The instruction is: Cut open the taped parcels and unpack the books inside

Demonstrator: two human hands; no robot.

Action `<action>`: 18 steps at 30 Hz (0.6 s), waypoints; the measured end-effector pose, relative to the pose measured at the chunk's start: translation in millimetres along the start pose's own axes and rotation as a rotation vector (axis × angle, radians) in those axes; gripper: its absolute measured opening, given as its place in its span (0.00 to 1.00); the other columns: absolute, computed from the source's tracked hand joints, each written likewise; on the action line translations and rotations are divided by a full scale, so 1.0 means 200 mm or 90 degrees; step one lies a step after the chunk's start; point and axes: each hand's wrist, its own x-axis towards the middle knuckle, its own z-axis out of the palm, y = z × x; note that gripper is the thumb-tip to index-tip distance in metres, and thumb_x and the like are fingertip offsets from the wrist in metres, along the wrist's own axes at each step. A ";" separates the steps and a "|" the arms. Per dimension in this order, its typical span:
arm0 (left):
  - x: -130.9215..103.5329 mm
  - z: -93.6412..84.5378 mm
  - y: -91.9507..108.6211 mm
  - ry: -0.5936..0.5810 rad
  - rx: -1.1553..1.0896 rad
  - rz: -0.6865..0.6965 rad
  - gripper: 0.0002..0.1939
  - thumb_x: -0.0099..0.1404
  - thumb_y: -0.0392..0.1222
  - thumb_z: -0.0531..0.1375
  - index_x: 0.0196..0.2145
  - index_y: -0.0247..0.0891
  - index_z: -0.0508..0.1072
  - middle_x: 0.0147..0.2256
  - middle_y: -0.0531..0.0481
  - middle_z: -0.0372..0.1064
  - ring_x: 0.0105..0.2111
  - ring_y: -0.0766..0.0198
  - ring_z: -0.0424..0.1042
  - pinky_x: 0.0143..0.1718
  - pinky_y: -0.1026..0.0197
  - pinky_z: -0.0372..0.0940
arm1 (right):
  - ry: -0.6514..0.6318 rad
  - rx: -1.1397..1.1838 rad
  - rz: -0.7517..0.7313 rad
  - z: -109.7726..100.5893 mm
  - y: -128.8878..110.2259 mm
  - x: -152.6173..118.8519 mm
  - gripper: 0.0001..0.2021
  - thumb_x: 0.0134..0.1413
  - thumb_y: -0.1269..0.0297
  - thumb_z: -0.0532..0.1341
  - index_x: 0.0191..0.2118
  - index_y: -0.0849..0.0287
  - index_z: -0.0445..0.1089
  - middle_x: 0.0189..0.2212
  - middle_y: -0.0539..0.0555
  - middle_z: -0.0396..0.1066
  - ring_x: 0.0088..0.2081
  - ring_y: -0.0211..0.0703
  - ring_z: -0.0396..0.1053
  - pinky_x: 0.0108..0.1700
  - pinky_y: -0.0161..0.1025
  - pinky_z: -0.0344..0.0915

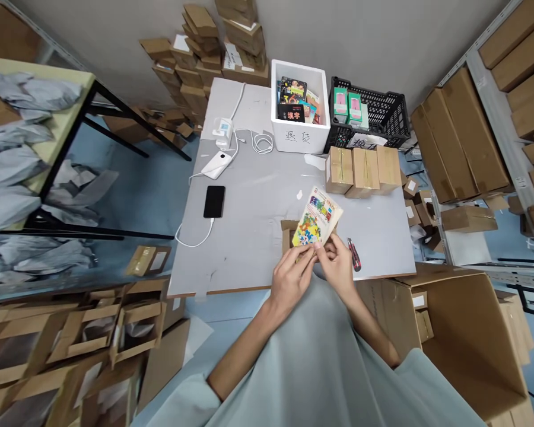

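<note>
A colourful picture book [318, 216] with cartoon figures on its cover is tilted up above the table's front edge. My left hand [292, 273] grips its lower left corner, with the fingers pinched together. At the lower right edge my right hand [337, 261] is closed on the same book, thumb over the cover. Behind the book and partly hidden by it lies a small cardboard box [288, 234]. A red and black utility knife [354, 255] rests on the table just right of my right hand.
On the grey table [253, 249] are a phone [214, 201], a power bank [216, 165] and white cables. At the back stand a white foam box [299, 137] of books, a black crate [385, 110] and small cartons [364, 172]. A large open carton [471, 338] stands at right.
</note>
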 end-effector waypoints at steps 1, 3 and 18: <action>0.00 -0.01 0.00 -0.005 0.007 0.023 0.15 0.83 0.43 0.63 0.60 0.47 0.87 0.53 0.42 0.85 0.52 0.54 0.85 0.57 0.52 0.79 | -0.008 0.035 0.005 -0.01 0.00 0.01 0.29 0.70 0.34 0.68 0.60 0.54 0.81 0.50 0.60 0.87 0.45 0.52 0.85 0.44 0.43 0.85; 0.01 -0.05 -0.01 0.009 0.018 0.027 0.16 0.81 0.45 0.67 0.63 0.48 0.85 0.55 0.42 0.85 0.55 0.51 0.84 0.61 0.49 0.78 | -0.034 0.103 0.025 -0.04 0.00 0.03 0.32 0.68 0.31 0.69 0.58 0.54 0.82 0.51 0.60 0.87 0.49 0.57 0.86 0.47 0.47 0.86; 0.13 -0.33 -0.07 0.046 -0.422 -0.524 0.39 0.55 0.73 0.81 0.50 0.38 0.90 0.47 0.39 0.89 0.48 0.43 0.87 0.50 0.50 0.82 | -0.162 0.205 0.113 -0.31 -0.03 0.07 0.31 0.61 0.32 0.76 0.57 0.51 0.87 0.52 0.57 0.89 0.54 0.61 0.86 0.51 0.51 0.86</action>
